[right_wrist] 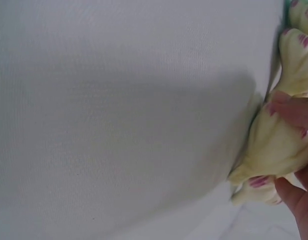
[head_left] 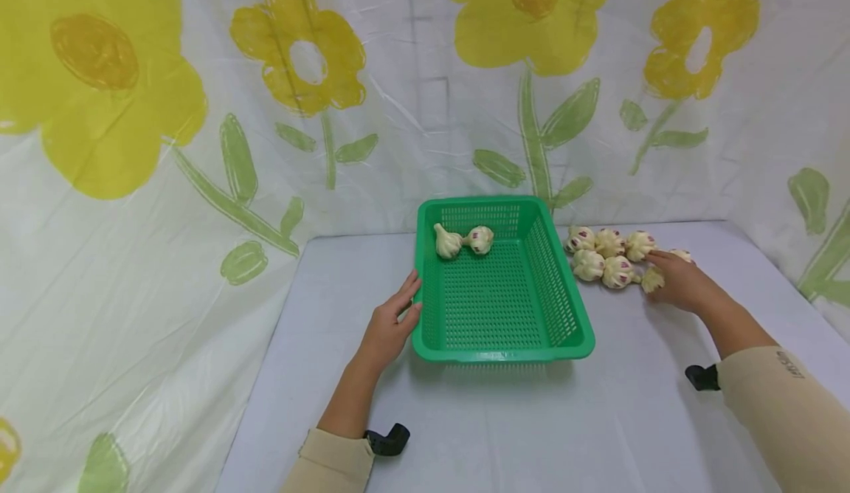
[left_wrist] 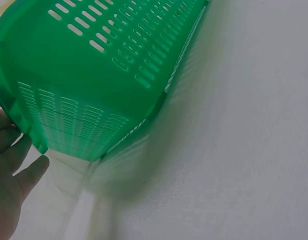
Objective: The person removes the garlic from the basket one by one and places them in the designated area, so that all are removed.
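Note:
A green plastic basket [head_left: 494,355] stands on the table with two garlic bulbs [head_left: 479,240] inside, near its back left corner. My left hand [head_left: 388,327] rests its extended fingers against the basket's left rim; the left wrist view shows those fingers [left_wrist: 16,152] beside the rim. To the right of the basket lies a cluster of several garlic bulbs [head_left: 617,271], white with purple patches. At the right end of that cluster, my right hand [head_left: 680,283] holds one garlic bulb [right_wrist: 276,142] between thumb and fingers. Part of this bulb is hidden by the hand.
A pale cloth covers the table [head_left: 531,434]. Behind and at the sides hangs a white sheet [head_left: 398,146] printed with yellow flowers. Another garlic bulb [head_left: 682,255] lies just behind my right hand, partly hidden.

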Motion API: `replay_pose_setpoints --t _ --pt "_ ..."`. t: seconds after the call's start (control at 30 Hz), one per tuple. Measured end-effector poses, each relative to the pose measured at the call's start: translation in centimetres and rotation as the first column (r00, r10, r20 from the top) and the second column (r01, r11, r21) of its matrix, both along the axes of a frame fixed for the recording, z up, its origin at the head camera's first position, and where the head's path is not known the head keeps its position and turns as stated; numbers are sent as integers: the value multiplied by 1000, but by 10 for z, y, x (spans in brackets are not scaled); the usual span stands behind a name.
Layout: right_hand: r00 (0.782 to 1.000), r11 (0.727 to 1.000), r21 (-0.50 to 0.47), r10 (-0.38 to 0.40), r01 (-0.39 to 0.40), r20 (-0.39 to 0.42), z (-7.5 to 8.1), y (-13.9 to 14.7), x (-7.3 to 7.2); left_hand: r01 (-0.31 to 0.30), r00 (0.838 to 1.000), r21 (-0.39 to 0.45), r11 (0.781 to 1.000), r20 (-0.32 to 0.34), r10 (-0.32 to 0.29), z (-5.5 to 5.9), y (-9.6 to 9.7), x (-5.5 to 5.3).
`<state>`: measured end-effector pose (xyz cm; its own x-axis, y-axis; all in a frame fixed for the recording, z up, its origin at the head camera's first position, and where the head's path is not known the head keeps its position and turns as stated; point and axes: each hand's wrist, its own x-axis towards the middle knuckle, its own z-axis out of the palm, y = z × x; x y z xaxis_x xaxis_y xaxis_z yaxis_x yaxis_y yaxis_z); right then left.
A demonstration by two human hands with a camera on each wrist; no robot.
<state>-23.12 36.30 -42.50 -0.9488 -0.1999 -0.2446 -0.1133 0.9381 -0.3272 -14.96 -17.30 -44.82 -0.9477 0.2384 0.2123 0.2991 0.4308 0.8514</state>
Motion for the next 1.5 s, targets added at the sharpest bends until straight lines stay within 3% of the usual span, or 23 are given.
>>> replay_pose_setpoints --t 0.6,0.83,0.97,1.23,1.33,1.5 --pt "995 1000 26 7 -10 101 28 -7 -7 4 1000 20 1000 2 -4 -1 -1 -1" --pt "984 997 71 24 -36 176 52 -25 -21 0 1000 11 1000 4 0 -1 -1 -2" --pt "963 990 64 107 -126 246 73 -43 -27 4 1000 8 1000 3 -4 -1 -1 -2" --pt "893 947 89 256 -308 370 117 -87 -46 -2 1000 19 1000 -2 2 -1 -1 -2" --pt "881 937 86 284 -339 378 130 -102 -53 -2 1000 16 1000 3 2 -2 -1 -2" --pt "884 938 55 303 -343 356 145 -126 -59 5 1000 21 1000 4 -5 -3 -1 -1"
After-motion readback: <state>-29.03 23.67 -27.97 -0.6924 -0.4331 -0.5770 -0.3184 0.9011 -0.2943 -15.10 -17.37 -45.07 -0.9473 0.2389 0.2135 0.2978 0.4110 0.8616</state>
